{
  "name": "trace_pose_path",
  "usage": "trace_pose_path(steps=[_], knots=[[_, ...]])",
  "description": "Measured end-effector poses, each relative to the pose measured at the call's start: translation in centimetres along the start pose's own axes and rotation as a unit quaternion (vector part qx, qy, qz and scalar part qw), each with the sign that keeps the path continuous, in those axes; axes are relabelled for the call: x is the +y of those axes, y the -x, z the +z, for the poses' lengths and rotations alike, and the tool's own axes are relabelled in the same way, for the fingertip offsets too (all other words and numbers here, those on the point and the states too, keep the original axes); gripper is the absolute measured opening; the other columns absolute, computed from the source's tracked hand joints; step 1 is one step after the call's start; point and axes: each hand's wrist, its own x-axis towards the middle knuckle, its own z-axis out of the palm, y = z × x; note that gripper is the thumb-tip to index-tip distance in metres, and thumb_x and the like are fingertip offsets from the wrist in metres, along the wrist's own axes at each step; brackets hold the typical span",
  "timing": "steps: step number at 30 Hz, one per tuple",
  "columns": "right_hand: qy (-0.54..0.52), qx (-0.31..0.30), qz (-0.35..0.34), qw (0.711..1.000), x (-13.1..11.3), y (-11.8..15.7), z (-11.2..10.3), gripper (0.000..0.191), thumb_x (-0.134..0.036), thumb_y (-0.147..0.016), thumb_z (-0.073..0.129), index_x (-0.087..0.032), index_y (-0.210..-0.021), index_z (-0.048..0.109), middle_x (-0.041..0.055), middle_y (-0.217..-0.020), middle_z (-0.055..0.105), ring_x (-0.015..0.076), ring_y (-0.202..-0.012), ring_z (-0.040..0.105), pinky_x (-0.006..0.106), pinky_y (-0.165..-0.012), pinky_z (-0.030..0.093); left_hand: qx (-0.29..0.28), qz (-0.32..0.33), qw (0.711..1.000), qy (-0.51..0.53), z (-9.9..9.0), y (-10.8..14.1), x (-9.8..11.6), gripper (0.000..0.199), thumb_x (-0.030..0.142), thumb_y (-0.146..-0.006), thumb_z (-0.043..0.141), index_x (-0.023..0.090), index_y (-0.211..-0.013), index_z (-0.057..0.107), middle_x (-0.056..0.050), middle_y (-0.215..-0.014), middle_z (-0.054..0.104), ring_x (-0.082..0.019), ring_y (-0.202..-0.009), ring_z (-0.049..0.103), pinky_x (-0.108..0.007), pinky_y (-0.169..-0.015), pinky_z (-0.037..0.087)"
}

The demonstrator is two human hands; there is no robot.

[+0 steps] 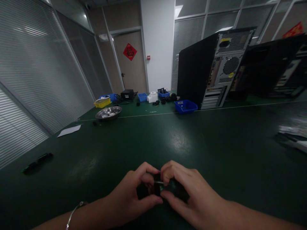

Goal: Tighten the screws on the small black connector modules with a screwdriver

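At the near middle of the table, both my hands meet around a small dark part (157, 188) with a thin light edge. Its kind is too dark and blurred to make out. My left hand (137, 190) holds it from the left, with thumb below and fingers above. From the right, my right hand (185, 188) pinches it with a bent index finger and the thumb. The fingers of both hands cover much of the part. A bracelet (74, 214) circles my left wrist.
The green table (134, 140) carries a black-green object (37, 162) at left, a paper sheet (69, 131), and a metal dish (108, 113). Farther back stand a blue bin (185, 107), a yellow tray (102, 103), a white housing (152, 97), and a black computer case (199, 68).
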Motion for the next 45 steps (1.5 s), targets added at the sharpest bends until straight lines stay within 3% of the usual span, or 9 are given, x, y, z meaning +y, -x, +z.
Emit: trace_pose_path(steps=[10, 15, 21, 24, 27, 31, 33, 39, 45], knots=[[-0.002, -0.004, -0.031, 0.999, 0.4, 0.3, 0.1, 0.023, -0.009, -0.084, 0.061, -0.024, -0.094, 0.048, -0.0012, -0.099, 0.061, 0.0134, -0.086, 0.06, 0.024, -0.072, 0.045, 0.0, 0.025, 1.0, 0.01, 0.2, 0.0, 0.2, 0.027, 0.023, -0.084, 0.067, 0.018, -0.104, 0.049, -0.001, -0.079, 0.067, -0.014, -0.071, 0.059, -0.025, -0.067, 0.043], [0.02, 0.002, -0.074, 0.997, 0.1, 0.4, 0.1, 0.015, -0.013, -0.088, 0.061, -0.022, -0.092, 0.049, -0.0002, -0.093, 0.062, 0.0132, -0.084, 0.06, 0.023, -0.071, 0.044, -0.037, 0.018, 0.994, 0.104, 0.3, 0.1, 0.8, 0.026, 0.028, -0.089, 0.06, 0.017, -0.11, 0.048, -0.008, -0.094, 0.067, -0.019, -0.083, 0.061, -0.029, -0.072, 0.045], [0.028, 0.008, -0.104, 0.994, 0.2, 0.2, 0.1, 0.008, -0.017, -0.091, 0.058, -0.022, -0.094, 0.053, 0.0005, -0.094, 0.063, 0.0123, -0.085, 0.061, 0.021, -0.072, 0.046, -0.006, 0.004, 0.981, 0.192, 0.8, 0.0, 1.0, 0.018, 0.027, -0.092, 0.055, 0.016, -0.107, 0.052, -0.008, -0.094, 0.065, -0.018, -0.087, 0.06, -0.03, -0.077, 0.046], [0.013, 0.001, -0.085, 0.996, 0.4, 0.1, -0.1, 0.013, -0.013, -0.09, 0.057, -0.022, -0.099, 0.055, 0.0029, -0.111, 0.063, 0.014, -0.099, 0.06, 0.023, -0.083, 0.047, 0.043, -0.003, 0.969, 0.243, 0.3, -0.5, 0.6, 0.022, 0.026, -0.093, 0.054, 0.018, -0.113, 0.053, -0.006, -0.096, 0.064, -0.018, -0.088, 0.06, -0.03, -0.078, 0.046], [-0.003, 0.017, -0.051, 0.999, 0.4, 0.0, -0.4, 0.016, -0.011, -0.089, 0.057, -0.022, -0.1, 0.058, 0.0052, -0.126, 0.058, 0.0162, -0.111, 0.058, 0.026, -0.09, 0.048, 0.156, -0.029, 0.948, 0.277, -1.4, -1.4, -0.4, 0.033, 0.023, -0.09, 0.057, 0.017, -0.123, 0.052, -0.008, -0.096, 0.067, -0.019, -0.085, 0.062, -0.032, -0.08, 0.046], [-0.02, 0.029, -0.019, 0.999, 0.5, 0.0, -0.5, 0.016, -0.009, -0.088, 0.055, -0.021, -0.098, 0.061, 0.0065, -0.125, 0.059, 0.0176, -0.108, 0.06, 0.028, -0.088, 0.05, 0.355, -0.095, 0.862, 0.35, -4.5, -2.6, -2.5, 0.023, 0.012, -0.089, 0.055, 0.006, -0.109, 0.063, -0.012, -0.089, 0.069, -0.018, -0.076, 0.062, -0.029, -0.073, 0.048], [-0.03, 0.03, -0.016, 0.999, 0.5, -0.1, -0.4, 0.015, -0.01, -0.087, 0.056, -0.021, -0.096, 0.061, 0.0064, -0.123, 0.059, 0.0174, -0.107, 0.061, 0.027, -0.087, 0.051, 0.403, -0.106, 0.821, 0.389, -5.9, -2.9, -3.7, 0.021, 0.005, -0.089, 0.05, 0.005, -0.103, 0.065, -0.011, -0.084, 0.068, -0.016, -0.073, 0.061, -0.026, -0.069, 0.05], [-0.05, 0.045, -0.016, 0.998, 0.7, -0.4, -0.2, 0.016, -0.005, -0.085, 0.057, -0.019, -0.092, 0.062, 0.0055, -0.11, 0.062, 0.0157, -0.1, 0.062, 0.026, -0.085, 0.05, 0.442, -0.094, 0.788, 0.418, -7.2, -3.1, -5.5, 0.026, 0.0, -0.091, 0.041, 0.006, -0.093, 0.066, -0.01, -0.081, 0.064, -0.012, -0.069, 0.06, -0.02, -0.063, 0.053], [-0.066, 0.045, -0.025, 0.996, 0.9, -0.5, 0.0, 0.016, -0.005, -0.086, 0.056, -0.018, -0.092, 0.063, 0.0057, -0.105, 0.062, 0.0156, -0.096, 0.061, 0.026, -0.083, 0.051, 0.431, -0.087, 0.794, 0.421, -7.2, -3.1, -5.9, 0.024, 0.003, -0.092, 0.042, 0.007, -0.093, 0.065, -0.009, -0.082, 0.062, -0.012, -0.07, 0.058, -0.019, -0.063, 0.051]])
